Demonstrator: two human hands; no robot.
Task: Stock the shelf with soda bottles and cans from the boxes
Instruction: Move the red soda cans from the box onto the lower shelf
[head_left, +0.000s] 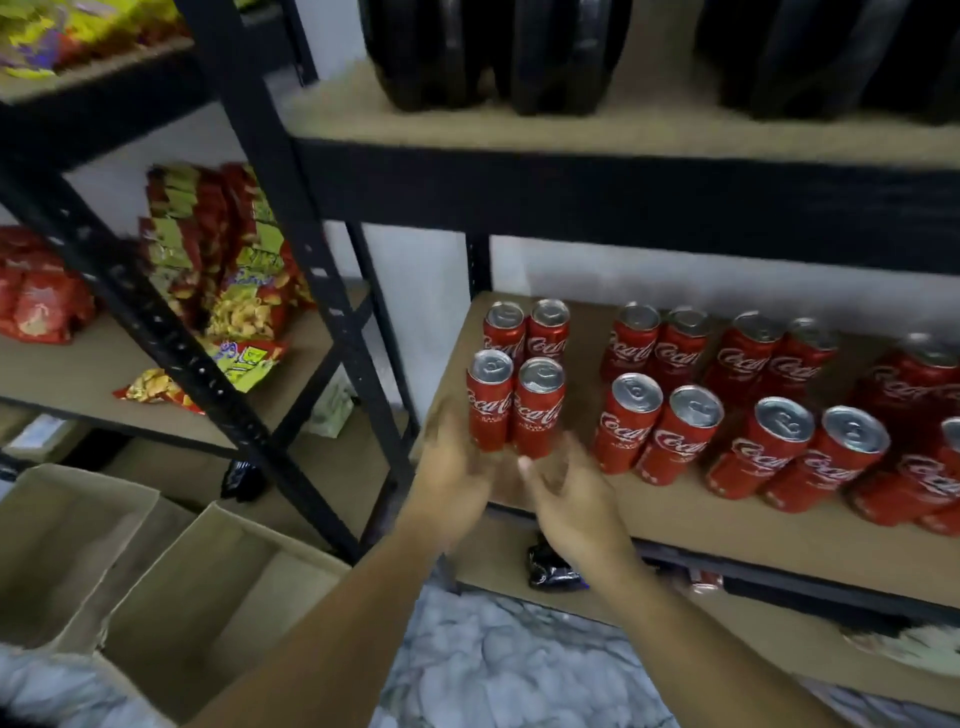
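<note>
Red cola cans stand in pairs on the brown shelf board (649, 512). The leftmost front pair (514, 402) stands near the board's left front corner, with another pair (527, 327) behind it. My left hand (449, 467) and my right hand (569, 493) hover just in front of that front pair, fingers loosely spread and holding nothing. Both hands are blurred. More cans (737, 436) fill the board to the right. Dark soda bottles (493, 52) stand on the shelf above.
Two open cardboard boxes (208, 587) sit on the floor at lower left; I see nothing inside them. A second black rack (218, 332) to the left holds snack bags (223, 249). A dark packet (553, 569) lies on the lowest shelf.
</note>
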